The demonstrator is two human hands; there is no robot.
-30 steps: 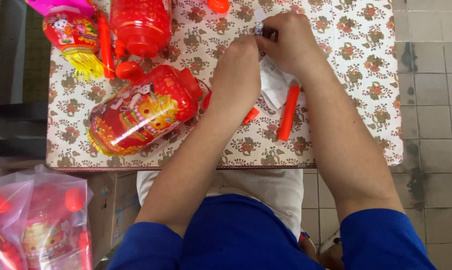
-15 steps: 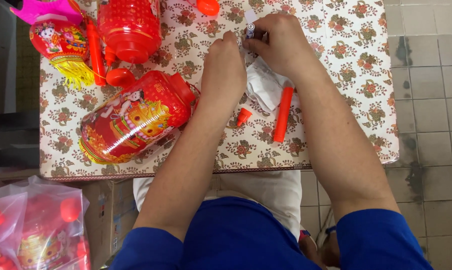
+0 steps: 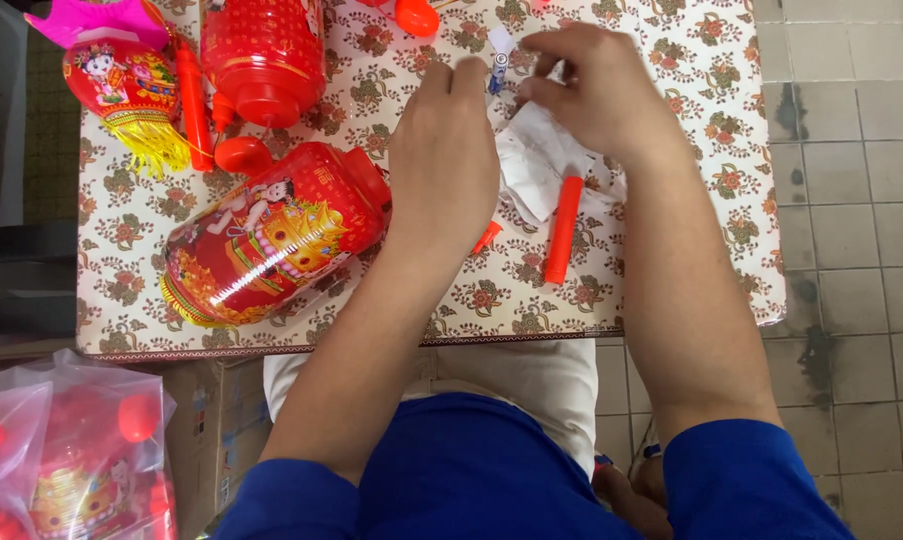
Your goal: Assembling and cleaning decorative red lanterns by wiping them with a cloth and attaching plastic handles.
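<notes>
Floral-print tablecloth table (image 3: pixel 672 290), grey tile floor (image 3: pixel 852 280). Left hand (image 3: pixel 447 150) & right hand (image 3: pixel 587 90) fingertips pinch small white-blue tab (image 3: pixel 499 62) above crumpled white wrapper (image 3: pixel 532 170).

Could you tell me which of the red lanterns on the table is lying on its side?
The large red lantern printed with a cartoon child, just beside the left hand. It lies tipped over, while the plain ribbed lantern and the tasselled lantern lie farther back.

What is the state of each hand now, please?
Left hand: closed grip on small white-and-blue part.
Right hand: pinching crumpled white plastic wrapper.
</notes>
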